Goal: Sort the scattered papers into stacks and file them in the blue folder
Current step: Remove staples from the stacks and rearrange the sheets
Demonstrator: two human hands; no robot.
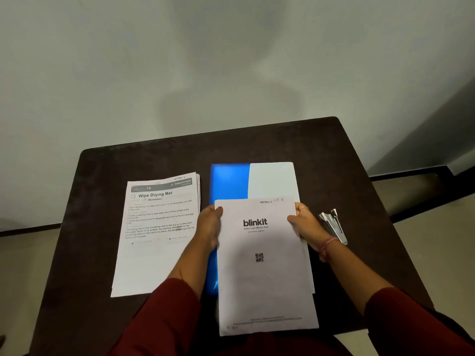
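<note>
Now both hands, left hand [211,227] and right hand [305,224], grip the blinkit sheet [262,265] (over the blue folder [228,183]).

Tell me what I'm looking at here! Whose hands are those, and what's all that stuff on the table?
There is no machine here. A person wears a camera on their head, so this one picture looks down at their own hands. The left hand and right hand each hold a side of the blinkit paper above the blue folder, which lies on the dark table with white sheets on it. To the left lies a paper stack titled "Wipe Drying Mat". On the right lies a metal stapler.
</note>
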